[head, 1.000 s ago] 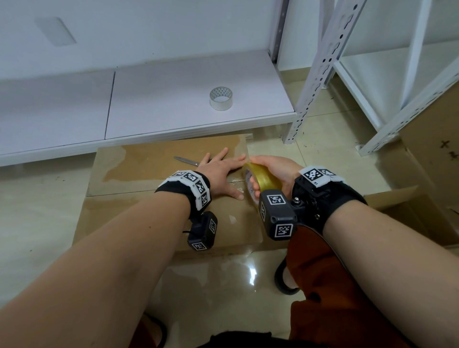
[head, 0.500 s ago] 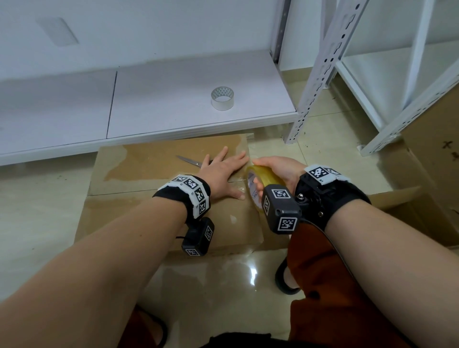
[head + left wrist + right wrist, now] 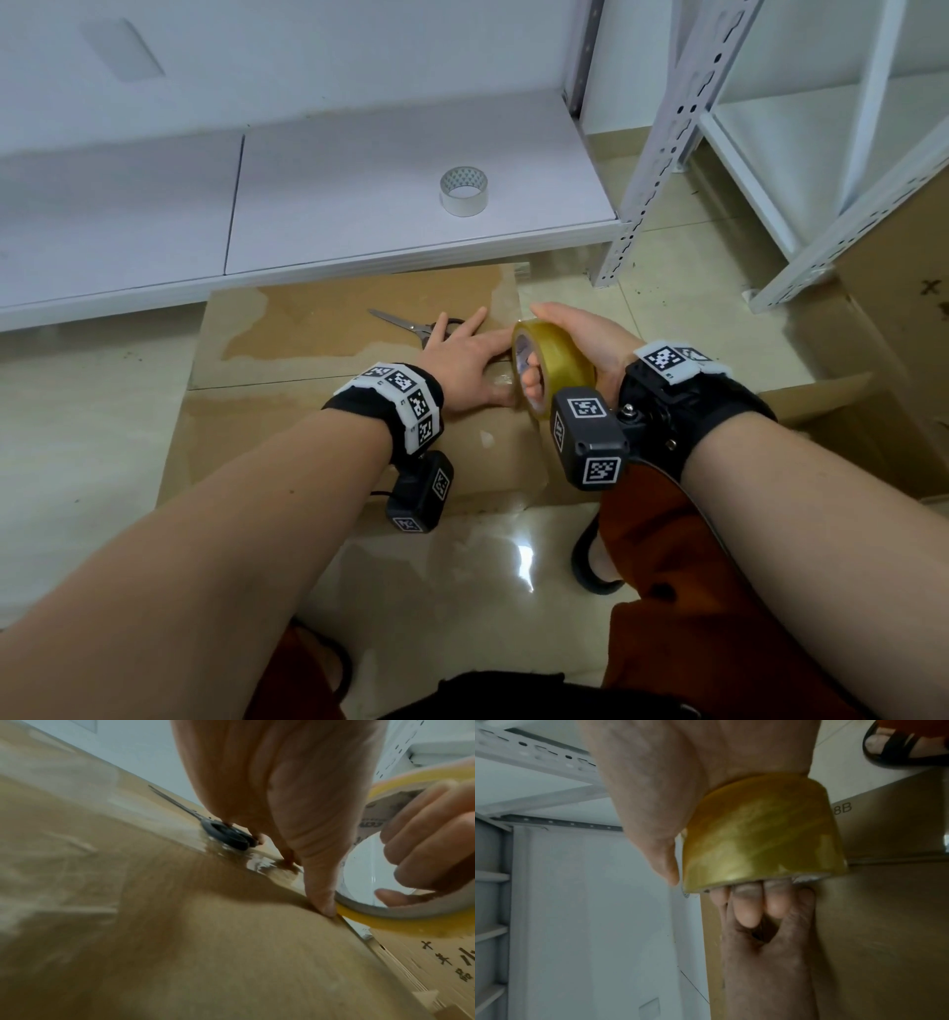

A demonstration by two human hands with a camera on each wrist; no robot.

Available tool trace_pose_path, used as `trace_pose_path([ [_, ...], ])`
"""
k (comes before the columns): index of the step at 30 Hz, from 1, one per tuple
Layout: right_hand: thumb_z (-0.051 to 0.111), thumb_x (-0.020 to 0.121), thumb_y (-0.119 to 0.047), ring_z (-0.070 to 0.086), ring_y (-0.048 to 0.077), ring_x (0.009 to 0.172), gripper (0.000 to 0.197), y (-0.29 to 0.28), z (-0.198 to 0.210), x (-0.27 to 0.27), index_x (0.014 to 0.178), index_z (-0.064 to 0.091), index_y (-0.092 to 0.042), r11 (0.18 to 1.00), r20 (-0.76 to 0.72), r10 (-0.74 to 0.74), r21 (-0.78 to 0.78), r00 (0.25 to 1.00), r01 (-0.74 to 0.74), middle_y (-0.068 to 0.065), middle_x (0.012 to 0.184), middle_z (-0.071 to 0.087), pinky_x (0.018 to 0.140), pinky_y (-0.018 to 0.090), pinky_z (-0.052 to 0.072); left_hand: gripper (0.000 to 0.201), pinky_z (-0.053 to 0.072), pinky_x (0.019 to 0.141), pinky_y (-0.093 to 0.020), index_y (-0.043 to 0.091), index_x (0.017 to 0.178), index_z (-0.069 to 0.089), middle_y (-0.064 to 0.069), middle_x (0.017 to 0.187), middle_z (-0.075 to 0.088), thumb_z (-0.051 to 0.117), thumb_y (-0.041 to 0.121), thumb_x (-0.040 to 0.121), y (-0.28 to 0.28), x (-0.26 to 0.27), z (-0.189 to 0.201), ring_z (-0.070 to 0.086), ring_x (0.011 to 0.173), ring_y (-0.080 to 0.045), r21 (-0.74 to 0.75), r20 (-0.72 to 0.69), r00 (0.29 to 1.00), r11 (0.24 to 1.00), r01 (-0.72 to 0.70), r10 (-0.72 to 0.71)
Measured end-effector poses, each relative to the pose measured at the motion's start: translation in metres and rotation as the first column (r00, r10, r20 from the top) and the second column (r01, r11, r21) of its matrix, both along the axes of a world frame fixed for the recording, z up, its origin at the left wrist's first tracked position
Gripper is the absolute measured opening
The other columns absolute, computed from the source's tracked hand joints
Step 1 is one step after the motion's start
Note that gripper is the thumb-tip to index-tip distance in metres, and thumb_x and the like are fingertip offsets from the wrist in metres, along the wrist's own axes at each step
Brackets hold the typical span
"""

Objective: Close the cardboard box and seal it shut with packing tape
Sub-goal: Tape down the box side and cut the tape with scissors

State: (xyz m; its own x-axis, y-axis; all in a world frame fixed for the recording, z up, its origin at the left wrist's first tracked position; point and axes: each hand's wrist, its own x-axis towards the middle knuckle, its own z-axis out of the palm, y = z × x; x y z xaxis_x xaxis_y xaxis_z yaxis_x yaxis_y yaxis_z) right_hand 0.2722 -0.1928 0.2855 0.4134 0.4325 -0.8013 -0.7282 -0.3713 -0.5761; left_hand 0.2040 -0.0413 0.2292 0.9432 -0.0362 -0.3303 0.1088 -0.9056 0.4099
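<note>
A brown cardboard box [image 3: 308, 426] lies on the floor with its flaps down and a seam across its top. My left hand [image 3: 464, 362] lies flat on the box top near its right edge, fingers straight, the thumb [image 3: 321, 892] pressing the cardboard beside the roll. My right hand [image 3: 580, 344] grips a roll of yellowish packing tape [image 3: 552, 367], fingers through its core [image 3: 749, 908] and thumb over the outside. The tape roll [image 3: 401, 914] stands on edge at the box's right edge, touching my left hand.
Scissors [image 3: 411, 325] lie on the box top just beyond my left fingers. A second, clear tape roll [image 3: 463, 190] sits on the low white shelf [image 3: 359, 205] behind the box. White metal racking [image 3: 662, 154] stands right, with another cardboard box [image 3: 904, 308] at far right.
The right hand has drawn the tape roll slightly toward me along the box's right edge. The left hand stays flat in about the same place.
</note>
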Motion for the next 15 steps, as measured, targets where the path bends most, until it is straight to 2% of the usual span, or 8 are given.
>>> trace_pose_path([
  [3, 0.055, 0.088, -0.053, 0.056, 0.026, 0.053, 0.055, -0.0015, -0.0024, -0.0032, 0.069, 0.06, -0.002, 0.999, 0.028, 0.052, 0.006, 0.998, -0.052, 0.014, 0.062, 0.058, 0.058, 0.033, 0.049, 0.089, -0.012, 0.116, -0.055, 0.045, 0.143, 0.029, 0.017, 0.154, 0.03, 0.073, 0.059, 0.068, 0.0003, 0.0008, 0.0017, -0.006, 0.149, -0.013, -0.002, -0.035, 0.999, 1.0, 0.01, -0.01],
  [5, 0.054, 0.09, -0.05, 0.055, 0.026, 0.053, 0.052, -0.0012, -0.0037, -0.0042, 0.07, 0.059, -0.002, 0.999, 0.052, 0.054, -0.007, 0.997, -0.054, 0.014, 0.061, 0.058, 0.058, 0.032, 0.048, 0.095, -0.013, 0.116, -0.055, 0.044, 0.145, 0.027, 0.017, 0.154, 0.03, 0.076, 0.06, 0.064, 0.0004, 0.0004, 0.0024, -0.007, 0.148, -0.013, 0.018, -0.047, 0.998, 0.999, 0.029, -0.028],
  [9, 0.051, 0.093, -0.046, 0.054, 0.022, 0.048, 0.049, 0.0015, -0.0023, -0.0058, 0.07, 0.058, -0.003, 0.999, 0.077, 0.039, 0.011, 0.996, -0.04, 0.01, 0.056, 0.057, 0.052, 0.027, 0.047, 0.093, -0.014, 0.116, -0.054, 0.043, 0.142, 0.031, 0.018, 0.153, 0.031, 0.077, 0.06, 0.063, 0.0008, -0.0006, 0.0022, -0.009, 0.148, -0.012, 0.01, -0.051, 0.998, 1.0, 0.024, -0.023],
  [15, 0.048, 0.096, -0.044, 0.054, 0.021, 0.047, 0.046, 0.0016, -0.0038, -0.0082, 0.072, 0.056, -0.005, 0.997, 0.11, 0.061, 0.03, 0.992, -0.065, 0.006, 0.051, 0.057, 0.055, 0.029, 0.046, 0.098, -0.015, 0.115, -0.054, 0.046, 0.145, 0.025, 0.021, 0.155, 0.026, 0.076, 0.062, 0.063, 0.0025, 0.0006, -0.0016, -0.009, 0.148, -0.012, 0.021, -0.051, 0.998, 0.999, 0.036, -0.035],
])
